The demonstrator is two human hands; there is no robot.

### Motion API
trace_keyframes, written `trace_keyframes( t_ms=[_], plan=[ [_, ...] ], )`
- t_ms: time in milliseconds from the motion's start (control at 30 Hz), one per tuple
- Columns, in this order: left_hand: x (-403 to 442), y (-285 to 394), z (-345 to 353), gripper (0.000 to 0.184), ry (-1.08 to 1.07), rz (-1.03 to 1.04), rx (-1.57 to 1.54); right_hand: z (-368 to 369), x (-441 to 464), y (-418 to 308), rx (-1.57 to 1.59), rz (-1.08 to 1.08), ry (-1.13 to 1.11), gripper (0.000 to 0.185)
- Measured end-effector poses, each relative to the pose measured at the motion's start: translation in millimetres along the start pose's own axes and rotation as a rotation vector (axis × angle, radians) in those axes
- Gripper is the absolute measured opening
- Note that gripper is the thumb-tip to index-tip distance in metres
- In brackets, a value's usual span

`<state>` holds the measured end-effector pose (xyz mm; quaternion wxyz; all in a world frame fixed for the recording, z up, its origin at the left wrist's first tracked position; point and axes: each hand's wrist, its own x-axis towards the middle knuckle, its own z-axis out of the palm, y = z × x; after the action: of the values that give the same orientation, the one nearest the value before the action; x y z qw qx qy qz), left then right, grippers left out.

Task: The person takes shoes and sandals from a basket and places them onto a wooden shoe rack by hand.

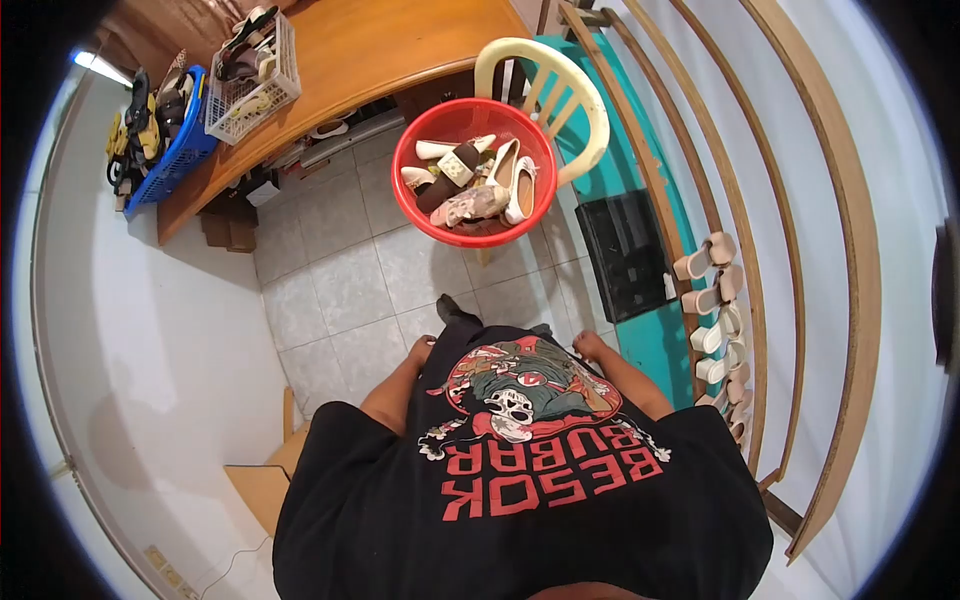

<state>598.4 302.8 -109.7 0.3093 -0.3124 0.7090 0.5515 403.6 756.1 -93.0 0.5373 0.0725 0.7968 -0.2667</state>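
Note:
My left hand [422, 348] hangs low beside my dark trousers, seen from above, with nothing visible in it. On the other side of my body, my right hand [589, 345] also hangs down, near the teal shelf. The fingers of both hands are mostly turned away from view, so how far they are closed does not show. In front of me a red basin [473, 240] sits on a cream plastic chair [597, 115], apart from both hands. White flat shoes [521, 190], a floral item [470, 208] and other shoes lie in the basin.
A wooden desk [385, 45] stands ahead, carrying a white basket [285, 85] and a blue basket [185, 150] full of shoes. At right are a wooden rack [765, 200] with several sandals [710, 340], a teal surface [650, 350] and a black panel [625, 255]. Cardboard [255, 490] leans at lower left.

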Motion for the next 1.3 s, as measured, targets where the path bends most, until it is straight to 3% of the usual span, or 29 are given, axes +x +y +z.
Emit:
trace_keyframes(
  t_ms=[33, 100, 167, 233, 300, 433, 500, 600, 800, 867, 900, 967, 1000, 1067, 1100, 1200, 1233, 1300],
  plan=[
    [9.3, -5.4, -10.7, 0.061, -0.01, -0.104, -0.014, 2.9, -6.5, -8.3, -0.008, 0.003, 0.016, 0.021],
    [28.2, -9.2, -44.3, 0.054, -0.03, -0.005, 0.064, 12.3, -20.2, -19.5, -0.055, -0.057, 0.088, 0.021],
    [43.9, 1.6, -75.7, 0.047, 0.029, 0.057, 0.226, 27.0, -17.5, -31.2, 0.058, -0.112, 0.115, 0.023],
    [61.2, 0.9, -105.8, 0.045, 0.13, 0.144, 0.326, 43.9, -6.8, -50.1, -0.032, -0.226, 0.222, 0.025],
    [80.8, -6.8, -131.0, 0.045, 0.208, 0.149, 0.282, 60.9, -0.1, -76.3, -0.132, -0.252, 0.381, 0.025],
    [99.0, 3.1, -167.5, 0.046, 0.198, 0.083, 0.15, 56.0, -16.2, -155.5, -0.19, -0.208, 0.322, 0.033],
    [87.9, 22.6, -175.6, 0.047, 0.149, 0.036, -0.038, 51.5, -14.4, -171.4, -0.185, -0.2, 0.311, 0.033],
    [86.8, 21.9, -178.1, 0.044, 0.103, -0.003, 0.04, 55.1, -16.8, -199.3, -0.088, -0.398, 0.34, 0.022],
    [93.2, -7.7, -152.6, 0.043, 0.079, -0.02, 0.066, 40.5, -6.1, -240.4, 0.119, -0.485, 0.283, 0.016],
    [94.6, -9.1, -144.3, 0.047, -0.032, -0.033, 0.064, 28.6, 7.8, -257.3, 0.085, -0.541, 0.332, 0.017],
    [66.2, 28.6, -145.5, 0.048, -0.049, -0.089, -0.005, 20.1, 14.9, -266.8, 0.04, -0.586, 0.38, 0.017],
    [78.4, 17.7, -145.6, 0.049, -0.102, 0.037, 0.079, -2.3, 14.4, -294.1, 0.016, -0.573, 0.327, 0.02],
    [76.5, 20.8, -147.0, 0.049, -0.099, 0.038, 0.087, -11.0, 17.4, -301.2, -0.084, -0.696, 0.446, 0.024],
    [79.8, 31.6, -145.6, 0.05, -0.084, -0.271, -0.428, -30.5, 26.6, -319.4, -0.19, -0.82, 0.565, 0.028],
    [81.2, 40.9, -147.0, 0.05, -0.08, -0.274, -0.43, -37.0, 33.7, -327.7, -0.188, -0.778, 0.589, 0.035],
    [78.9, 60.1, -156.8, 0.048, 0.046, -0.046, 0.196, -52.2, 60.7, -346.9, -0.224, -0.677, 0.586, 0.05],
    [80.4, 61.4, -155.6, 0.048, 0.052, -0.063, 0.191, -54.5, 67.5, -350.5, -0.26, -0.619, 0.581, 0.058],
    [92.0, 69.5, -157.3, 0.046, 0.109, -0.077, -0.21, -59.7, 78.8, -357.6, -0.261, -0.589, 0.541, 0.065]
  ],
)
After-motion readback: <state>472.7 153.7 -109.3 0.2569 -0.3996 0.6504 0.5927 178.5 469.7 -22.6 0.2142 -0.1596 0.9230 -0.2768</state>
